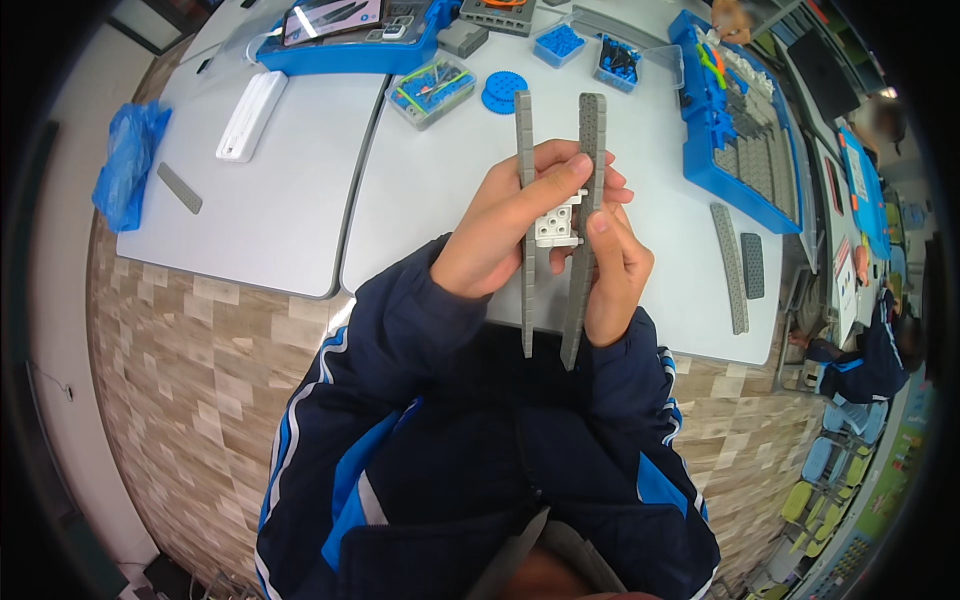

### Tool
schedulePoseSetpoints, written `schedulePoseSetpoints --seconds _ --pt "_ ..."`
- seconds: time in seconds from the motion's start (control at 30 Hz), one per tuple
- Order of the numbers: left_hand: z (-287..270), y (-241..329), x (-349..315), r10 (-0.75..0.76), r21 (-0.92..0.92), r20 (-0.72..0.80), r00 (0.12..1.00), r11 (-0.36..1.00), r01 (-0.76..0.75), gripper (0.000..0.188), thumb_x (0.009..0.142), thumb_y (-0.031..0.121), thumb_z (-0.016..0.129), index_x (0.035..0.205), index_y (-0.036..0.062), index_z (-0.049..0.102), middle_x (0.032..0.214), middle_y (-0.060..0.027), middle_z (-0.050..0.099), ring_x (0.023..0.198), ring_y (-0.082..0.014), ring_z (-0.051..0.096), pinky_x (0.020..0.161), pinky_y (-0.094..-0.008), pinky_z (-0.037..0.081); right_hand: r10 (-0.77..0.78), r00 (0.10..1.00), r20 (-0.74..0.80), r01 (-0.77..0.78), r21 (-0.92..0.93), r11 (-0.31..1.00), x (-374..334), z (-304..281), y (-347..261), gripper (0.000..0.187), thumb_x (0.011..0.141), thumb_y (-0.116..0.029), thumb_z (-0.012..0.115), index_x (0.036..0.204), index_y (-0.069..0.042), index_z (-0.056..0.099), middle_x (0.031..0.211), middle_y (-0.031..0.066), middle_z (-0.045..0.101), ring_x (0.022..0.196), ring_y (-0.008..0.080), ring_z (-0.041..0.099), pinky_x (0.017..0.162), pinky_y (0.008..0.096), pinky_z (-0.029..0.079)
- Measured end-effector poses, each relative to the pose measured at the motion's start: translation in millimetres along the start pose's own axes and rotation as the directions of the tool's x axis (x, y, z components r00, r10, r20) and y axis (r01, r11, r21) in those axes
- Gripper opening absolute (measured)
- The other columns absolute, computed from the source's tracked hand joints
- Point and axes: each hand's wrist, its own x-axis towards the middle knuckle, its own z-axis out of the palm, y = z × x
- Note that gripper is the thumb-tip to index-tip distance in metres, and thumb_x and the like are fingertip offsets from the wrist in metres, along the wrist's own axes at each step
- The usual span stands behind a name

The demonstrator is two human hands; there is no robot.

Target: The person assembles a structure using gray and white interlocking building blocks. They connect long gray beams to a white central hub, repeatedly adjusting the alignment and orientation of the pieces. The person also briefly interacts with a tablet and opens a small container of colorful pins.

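Note:
Two long grey perforated plastic beams stand side by side in front of me, joined by a white connector block [556, 226] with round holes. Around the left grey beam [528, 305] my left hand [490, 222] is closed, its thumb stretched across to the other beam. My right hand [618, 272] pinches the right grey beam [576, 315] near the white block, thumb on the near face. Some fingers of both hands are hidden behind the beams. Both beams are held above the table's front edge, their lower ends close to my jacket.
Beyond my hands lie a blue gear wheel [506, 92], a clear parts box [432, 92] and a small tub of blue pins [558, 44]. A blue tray of grey parts [745, 150] sits at right, near a loose grey beam [730, 268]. A blue bag [130, 165] hangs over the left edge.

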Motion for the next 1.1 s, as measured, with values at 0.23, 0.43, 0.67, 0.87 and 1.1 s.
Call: schedulePoseSetpoints --seconds 0.23,0.43,0.67,0.87,1.1 --pt "2 3 0 -0.023 0.056 0.016 1.0 0.998 0.022 0.047 0.104 0.04 0.052 0.126 -0.0016 0.057 0.115 -0.0142 0.068 0.107 -0.0223 0.065 0.077 -0.0292 0.052 0.011 1.0 -0.013 -0.011 -0.018 1.0 -2 -3 0 0.04 0.105 -0.026 0.052 0.119 0.009 0.065 0.109 0.0115 0.058 0.085 0.0162 0.057 0.061 0.0285 0.05" --pt "0 6 -1 -0.04 0.111 0.078 0.996 0.993 0.031 0.051 0.105 0.04 0.05 0.132 -0.0035 0.053 0.119 -0.0177 0.067 0.118 -0.0276 0.065 0.091 -0.0333 0.056 -0.036 0.999 -0.005 0.036 -0.011 0.999 -2 -1 0 0.042 0.106 -0.027 0.05 0.102 0.012 0.065 0.105 0.0123 0.058 0.071 0.0161 0.057 0.062 0.027 0.045" --pt "1 12 -5 -0.027 0.144 0.103 0.994 0.989 0.012 0.052 0.105 0.042 0.049 0.133 -0.001 0.054 0.12 -0.0182 0.068 0.11 -0.0236 0.068 0.076 -0.0304 0.059 -0.101 0.995 -0.014 0.1 -0.056 0.993 -3 1 -1 0.043 0.107 -0.028 0.047 0.103 0.011 0.064 0.105 0.0124 0.058 0.071 0.0154 0.057 0.06 0.0264 0.045" --pt "7 8 -3 0.043 0.18 0.079 0.996 0.982 -0.057 0.058 0.103 0.048 0.048 0.135 0.0004 0.053 0.118 -0.0184 0.069 0.103 -0.0219 0.07 0.058 -0.0245 0.056 -0.19 0.982 -0.009 0.188 -0.102 0.977 -4 3 1 0.041 0.108 -0.026 0.046 0.103 0.011 0.064 0.103 0.0115 0.056 0.069 0.0138 0.056 0.058 0.0257 0.044" --pt "8 9 -5 0.007 0.135 0.097 0.995 0.991 -0.02 0.06 0.103 0.05 0.047 0.137 0.0009 0.051 0.12 -0.0203 0.068 0.103 -0.0218 0.07 0.057 -0.0234 0.056 -0.188 0.982 -0.002 0.186 -0.125 0.975 -5 -1 1 0.039 0.108 -0.024 0.046 0.106 0.011 0.065 0.101 0.0107 0.055 0.069 0.0118 0.055 0.057 0.0258 0.043"
